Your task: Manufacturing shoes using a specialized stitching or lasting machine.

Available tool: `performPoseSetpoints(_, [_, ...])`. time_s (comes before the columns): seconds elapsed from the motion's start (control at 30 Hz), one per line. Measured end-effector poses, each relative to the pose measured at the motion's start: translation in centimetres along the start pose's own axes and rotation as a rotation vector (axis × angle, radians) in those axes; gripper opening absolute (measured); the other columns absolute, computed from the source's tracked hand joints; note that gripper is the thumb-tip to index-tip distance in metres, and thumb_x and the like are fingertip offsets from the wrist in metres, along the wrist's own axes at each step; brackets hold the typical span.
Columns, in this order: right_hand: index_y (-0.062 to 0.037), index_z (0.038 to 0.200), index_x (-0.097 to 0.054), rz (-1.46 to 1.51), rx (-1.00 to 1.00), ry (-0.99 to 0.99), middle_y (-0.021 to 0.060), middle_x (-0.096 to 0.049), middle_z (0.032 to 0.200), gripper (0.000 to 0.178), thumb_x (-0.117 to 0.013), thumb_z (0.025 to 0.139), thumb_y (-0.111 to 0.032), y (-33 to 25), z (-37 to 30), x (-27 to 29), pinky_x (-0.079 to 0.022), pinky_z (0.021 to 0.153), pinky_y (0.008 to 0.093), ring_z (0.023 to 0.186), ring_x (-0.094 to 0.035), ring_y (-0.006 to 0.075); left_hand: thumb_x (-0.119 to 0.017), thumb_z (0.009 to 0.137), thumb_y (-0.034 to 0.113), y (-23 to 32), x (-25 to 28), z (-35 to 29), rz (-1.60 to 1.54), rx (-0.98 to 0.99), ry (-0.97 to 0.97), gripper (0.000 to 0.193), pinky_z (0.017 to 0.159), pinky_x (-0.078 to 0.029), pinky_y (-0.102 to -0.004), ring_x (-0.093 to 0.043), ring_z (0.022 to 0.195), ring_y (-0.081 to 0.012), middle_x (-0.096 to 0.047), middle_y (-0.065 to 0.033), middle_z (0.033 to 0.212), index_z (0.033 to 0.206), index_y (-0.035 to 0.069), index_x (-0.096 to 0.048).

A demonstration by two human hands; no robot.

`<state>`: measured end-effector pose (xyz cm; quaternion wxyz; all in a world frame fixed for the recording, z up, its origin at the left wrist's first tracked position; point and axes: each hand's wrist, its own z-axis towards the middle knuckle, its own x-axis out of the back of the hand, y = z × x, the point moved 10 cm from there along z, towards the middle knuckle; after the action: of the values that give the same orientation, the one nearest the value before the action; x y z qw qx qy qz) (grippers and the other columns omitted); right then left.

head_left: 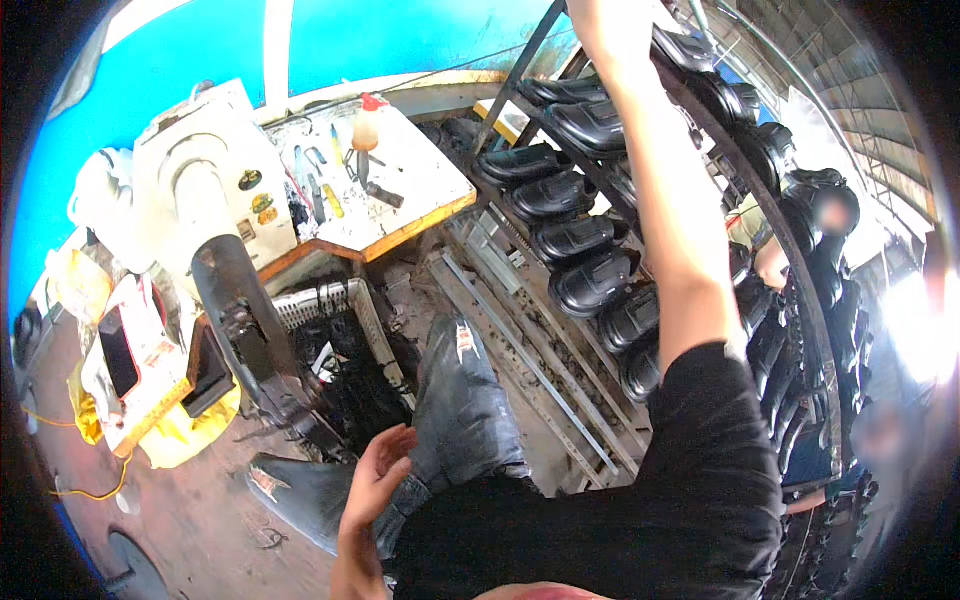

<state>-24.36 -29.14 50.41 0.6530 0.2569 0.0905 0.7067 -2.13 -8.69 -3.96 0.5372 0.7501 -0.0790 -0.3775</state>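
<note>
My left hand (380,468) hovers by my thigh in torn grey jeans (462,410), holding nothing, fingers loosely extended and thumb apart. My right arm stretches up to the top edge, beside the metal shoe rack (700,110). Only the base of my right hand (612,18) shows; its fingers are cut off by the frame, so anything in them is hidden. Rows of black shoes (595,285) fill the rack's shelves. In front of me on the left stands a white machine (225,165) with a dark arm (240,315) slanting down toward my legs.
A white worktop (425,165) carries hand tools and a red-topped bottle (366,125). Below it sits a pale crate (375,325) with dark material. Metal rails (530,335) lie on the floor. At left are yellow bags (200,430) and a cable. Other people (835,215) are beyond the rack.
</note>
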Motion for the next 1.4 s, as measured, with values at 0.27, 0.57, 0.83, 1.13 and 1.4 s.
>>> performPoseSetpoints(0.27, [-0.0056,0.119,-0.066,-0.513,-0.152,-0.716,0.0185,-0.072,0.111,0.058,-0.086,0.078,-0.041,11.0,-1.3,-11.2,-0.055,0.095,0.0433,0.111,-0.068,0.0347,-0.059,0.098,0.001,-0.3,3.0,-2.1,-0.029,0.033,0.159,0.054,0.111,-0.042,-0.0377,-0.054,0.134,-0.0255,-0.054,-0.014,0.147,0.15,0.001,-0.042])
performPoseSetpoints(0.57, [-0.0047,0.12,-0.064,-0.749,-0.358,-0.78,0.0217,-0.069,0.119,0.05,-0.078,0.086,-0.038,15.5,-3.7,2.0,-0.055,0.093,0.0492,0.111,-0.066,0.041,-0.061,0.099,0.002,-1.5,0.4,-1.1,-0.025,0.072,-0.04,0.057,0.114,-0.039,-0.0383,-0.049,0.138,-0.0243,-0.051,-0.0125,0.15,0.151,0.002,-0.039])
performPoseSetpoints(0.83, [-0.0065,0.131,-0.061,-0.156,-0.149,-0.169,0.0175,-0.066,0.114,0.054,-0.081,0.084,-0.022,-8.1,-9.7,14.6,-0.046,0.096,0.0445,0.105,-0.062,0.0375,-0.058,0.098,-0.001,1.9,0.1,0.2,0.015,-0.096,0.006,0.059,0.112,-0.041,-0.037,-0.051,0.134,-0.0234,-0.051,-0.0123,0.149,0.153,0.004,-0.036])
performPoseSetpoints(1.13, [-0.0084,0.15,-0.044,1.862,-1.544,-0.296,0.0105,-0.055,0.145,0.074,-0.077,0.091,-0.037,-19.1,-45.7,5.8,-0.041,0.113,0.05,0.134,-0.052,0.031,-0.085,0.08,0.009,8.5,1.9,-2.4,-0.288,-0.508,0.335,0.114,0.117,-0.031,-0.0349,-0.043,0.141,-0.0214,-0.037,-0.0119,0.16,0.164,0.004,-0.008])
performPoseSetpoints(1.4, [-0.0096,0.151,-0.044,1.805,-1.89,-0.305,0.0104,-0.051,0.15,0.084,-0.085,0.082,-0.038,-20.3,-54.1,4.9,-0.041,0.115,0.0524,0.137,-0.05,0.0332,-0.092,0.07,0.002,13.0,0.4,-3.6,0.208,-0.438,0.475,0.107,0.114,-0.036,-0.0343,-0.044,0.138,-0.0185,-0.041,-0.0094,0.156,0.157,0.0,-0.03])
